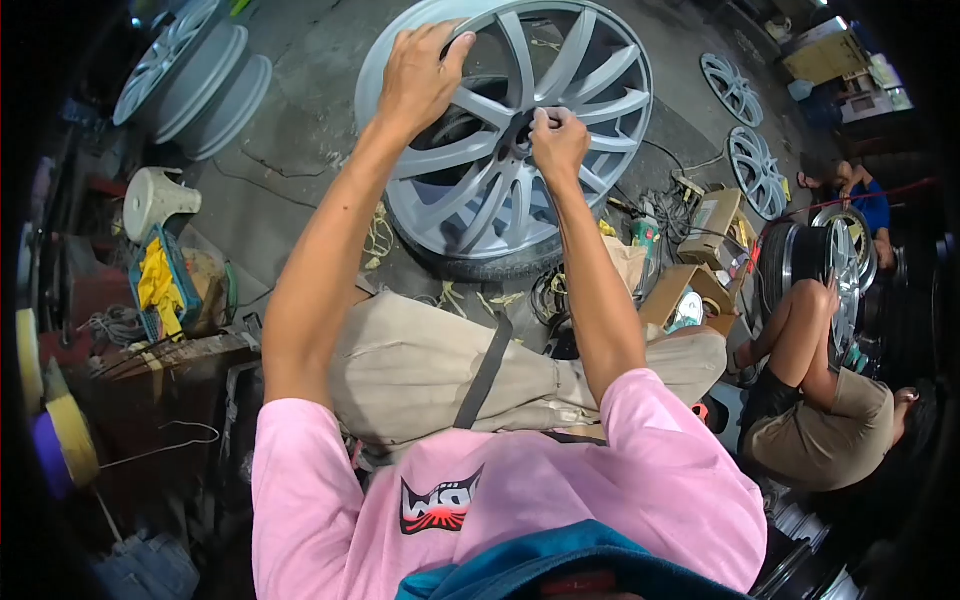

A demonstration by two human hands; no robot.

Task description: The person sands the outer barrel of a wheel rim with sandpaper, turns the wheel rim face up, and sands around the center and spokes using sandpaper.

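A large grey multi-spoke wheel rim (480, 205) lies in front of me, resting over a black tire (485, 265). My left hand (425, 75) grips the rim's upper left edge, its thumb on the inner side and its fingers over the outer lip. Close to the hub, my right hand (560, 140) is closed with fingers curled together against the spokes. Whatever lies between those fingers is hidden or too small to name.
Grey rims (190, 75) are stacked at the upper left, near a white stool (158, 205). Cardboard boxes (690, 295), a green power tool (645, 235) and cables lie to the right. Beyond them, a person (835, 425) crouches beside another wheel (843, 285).
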